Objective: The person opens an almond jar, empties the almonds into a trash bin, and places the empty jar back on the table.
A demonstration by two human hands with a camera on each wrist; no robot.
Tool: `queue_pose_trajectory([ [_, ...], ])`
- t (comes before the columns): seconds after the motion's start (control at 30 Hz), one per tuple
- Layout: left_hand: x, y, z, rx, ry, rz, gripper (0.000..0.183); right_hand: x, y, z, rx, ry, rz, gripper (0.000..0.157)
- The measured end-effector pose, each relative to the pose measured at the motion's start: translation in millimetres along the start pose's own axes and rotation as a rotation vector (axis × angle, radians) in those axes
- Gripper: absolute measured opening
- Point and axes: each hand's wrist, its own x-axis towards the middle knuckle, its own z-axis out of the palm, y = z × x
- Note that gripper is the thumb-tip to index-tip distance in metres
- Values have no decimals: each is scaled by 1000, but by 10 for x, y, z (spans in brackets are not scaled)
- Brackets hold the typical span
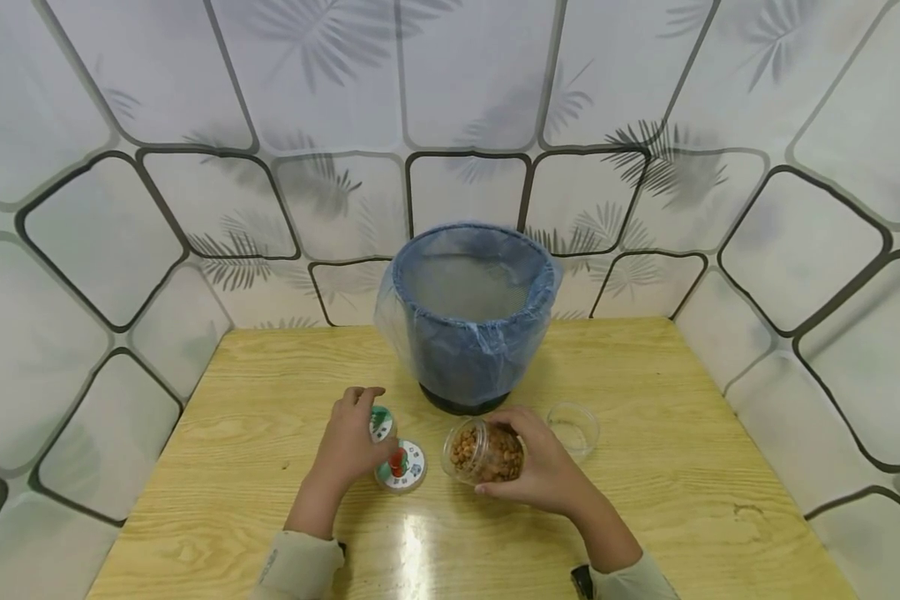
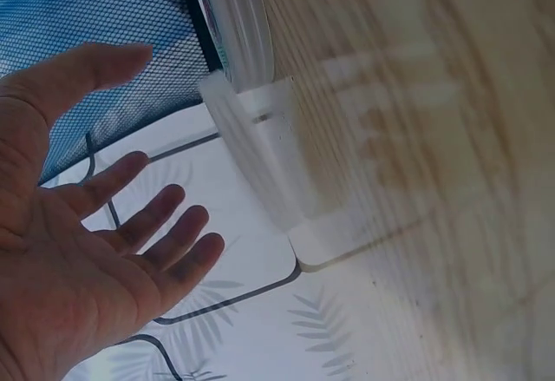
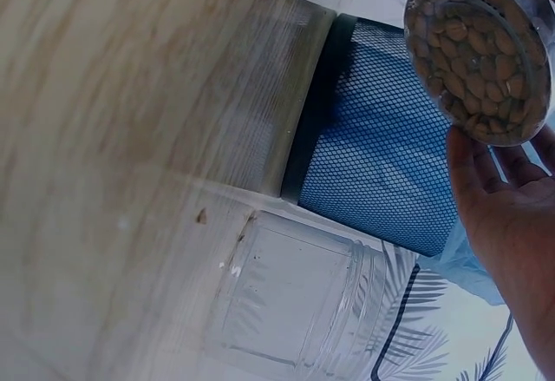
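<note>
My right hand (image 1: 547,467) grips a clear plastic jar (image 1: 498,454) full of brown nuts, which look like almonds in the right wrist view. The jar is tipped on its side, mouth toward the left and base (image 3: 477,60) toward the right wrist camera. Over two round lids hovers my left hand (image 1: 348,442), fingers spread and loosely bent, with nothing in its palm (image 2: 78,268). One lid (image 1: 401,468) has a red picture on white and green; the green-and-white lid (image 1: 380,422) behind it is partly covered by the hand.
Behind the hands stands a blue mesh bin (image 1: 461,367) lined with a thin bluish plastic bag (image 1: 495,333). A second clear jar (image 3: 299,298), with nothing in it, stands upright to the right of the bin. Patterned curtain walls (image 1: 465,192) border the wooden table (image 1: 645,400).
</note>
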Motion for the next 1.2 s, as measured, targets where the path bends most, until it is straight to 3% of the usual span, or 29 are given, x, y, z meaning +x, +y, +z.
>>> queue_pose_trajectory([
  [0.4,22,123,-42,-108,87,55,80,-8,20,2,1,11,-2,83],
  [0.63,45,204,-97,-150,154,133,85,-13,22,0,8,11,2,83],
  [1.0,55,354,-173,-233,134,136,91,-28,-2,-17,13,10,6,83],
  [1.2,75,407,-201,-235,171,178,96,-40,0,-27,8,16,1,82],
])
